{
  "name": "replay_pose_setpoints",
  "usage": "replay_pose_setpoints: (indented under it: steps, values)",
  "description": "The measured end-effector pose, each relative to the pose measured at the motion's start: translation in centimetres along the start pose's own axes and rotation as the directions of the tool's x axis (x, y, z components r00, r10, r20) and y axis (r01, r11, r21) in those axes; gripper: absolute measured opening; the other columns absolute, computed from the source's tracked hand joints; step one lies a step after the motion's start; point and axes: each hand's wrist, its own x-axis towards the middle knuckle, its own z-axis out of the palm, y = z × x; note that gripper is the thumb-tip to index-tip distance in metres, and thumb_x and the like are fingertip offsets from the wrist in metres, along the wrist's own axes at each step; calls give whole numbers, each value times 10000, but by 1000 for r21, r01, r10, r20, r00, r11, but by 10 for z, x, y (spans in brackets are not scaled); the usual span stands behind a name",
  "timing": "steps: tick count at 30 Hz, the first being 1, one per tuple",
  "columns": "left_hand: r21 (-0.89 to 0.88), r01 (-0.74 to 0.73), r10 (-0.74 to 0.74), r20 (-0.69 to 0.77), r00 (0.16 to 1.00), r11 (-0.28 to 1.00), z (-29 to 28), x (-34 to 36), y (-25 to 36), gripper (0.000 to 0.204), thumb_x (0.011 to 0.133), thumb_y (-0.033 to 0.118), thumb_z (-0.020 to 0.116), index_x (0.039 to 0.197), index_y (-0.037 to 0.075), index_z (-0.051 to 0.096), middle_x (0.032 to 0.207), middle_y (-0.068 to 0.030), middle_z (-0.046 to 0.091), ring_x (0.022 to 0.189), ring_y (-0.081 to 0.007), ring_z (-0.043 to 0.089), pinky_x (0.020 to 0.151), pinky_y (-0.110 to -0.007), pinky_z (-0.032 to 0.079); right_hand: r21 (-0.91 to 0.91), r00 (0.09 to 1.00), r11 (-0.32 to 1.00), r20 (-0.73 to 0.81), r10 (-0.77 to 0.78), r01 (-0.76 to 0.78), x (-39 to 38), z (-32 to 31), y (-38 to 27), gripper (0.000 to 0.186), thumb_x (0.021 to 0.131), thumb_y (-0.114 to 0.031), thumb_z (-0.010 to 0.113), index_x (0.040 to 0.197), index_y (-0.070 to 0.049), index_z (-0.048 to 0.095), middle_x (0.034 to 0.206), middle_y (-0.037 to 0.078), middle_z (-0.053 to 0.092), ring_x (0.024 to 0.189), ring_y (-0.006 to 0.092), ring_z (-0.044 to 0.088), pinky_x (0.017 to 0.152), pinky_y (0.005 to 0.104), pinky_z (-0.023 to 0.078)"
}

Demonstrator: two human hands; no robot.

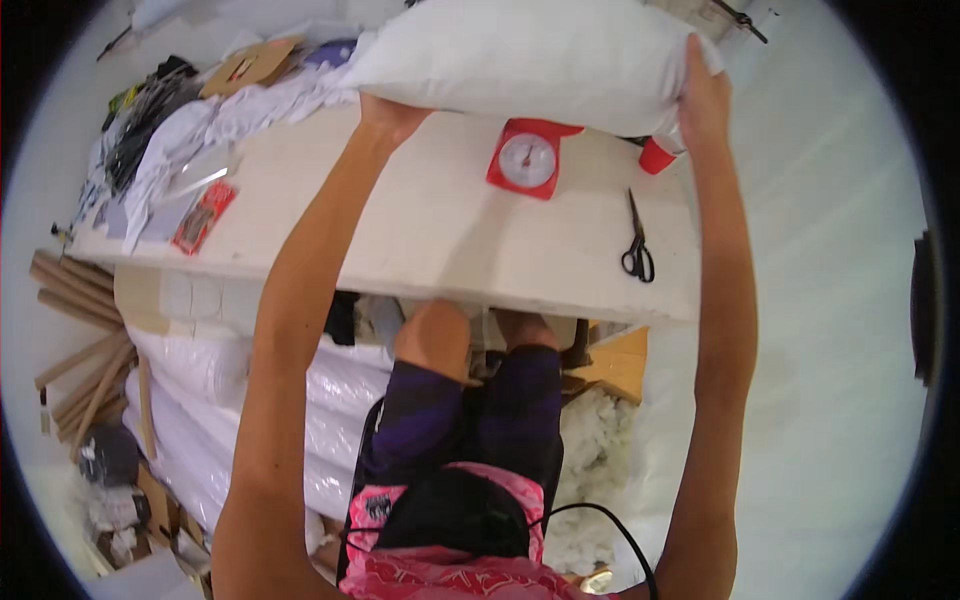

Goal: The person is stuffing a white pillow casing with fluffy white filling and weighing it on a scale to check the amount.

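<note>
A white stuffed pillow (530, 60) is raised over the back of the white table (420, 240). My left hand (390, 115) holds its left end from beneath, fingers hidden under it. My right hand (705, 95) grips its right end, thumb near the upper corner. Just below the pillow stands a red scale (525, 163) with a round dial, partly covered at the back. A red cup (657, 155) sits beside my right hand, and black-handled scissors (637, 250) lie on the table to the left of my right forearm.
White cloth (200, 135), dark fabric, cardboard (255, 65) and a red packet (203, 218) occupy the table's left. Below it are cardboard tubes (75, 285), plastic-wrapped rolls (190, 460), loose white filling (595, 460) and a box (615, 360). My knees are under the front edge.
</note>
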Motion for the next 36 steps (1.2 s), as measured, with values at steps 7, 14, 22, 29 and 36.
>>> replay_pose_setpoints:
  steps: [7,14,22,29,36]
  values:
    - [-5,34,-34,-51,998,999,-44,78,-67,627,895,594,387,1373,197,469,1401,-16,494,1281,-242,466,1018,-482,401,100,990,988,-71,124,-117,35,-29,101,362,963,-276,571,1153,32,588,1143,112,636,1018,198,619,887,345,512]
    - [-7,118,-118,-96,988,993,-87,106,-112,604,888,603,388,1320,200,513,1311,-20,562,1188,-242,538,946,-464,459,75,974,975,-66,215,-210,41,-66,163,387,954,-293,585,1184,18,583,1152,98,632,1043,181,605,901,316,496]
    - [148,168,-153,-103,983,975,-92,91,-112,732,881,698,329,1417,204,386,1439,-56,417,1312,-344,386,984,-600,364,83,935,958,-206,287,-276,26,-98,172,511,887,-361,661,1229,1,543,1204,106,589,1089,203,572,911,364,472]
    - [137,212,-172,-257,951,968,-122,55,-97,848,890,684,338,1485,97,193,1529,-172,183,1325,-466,327,1026,-670,326,102,874,920,-289,392,-379,19,-122,185,430,854,-403,666,1089,-46,617,1050,37,596,909,158,545,767,303,446]
    - [138,197,-168,-202,965,970,-125,55,-85,1065,822,730,472,1512,98,-35,1548,-212,60,1302,-493,358,1023,-643,357,-27,882,922,-304,361,-386,27,-124,161,563,893,-486,570,1187,-7,574,1197,106,569,1110,226,520,963,357,399]
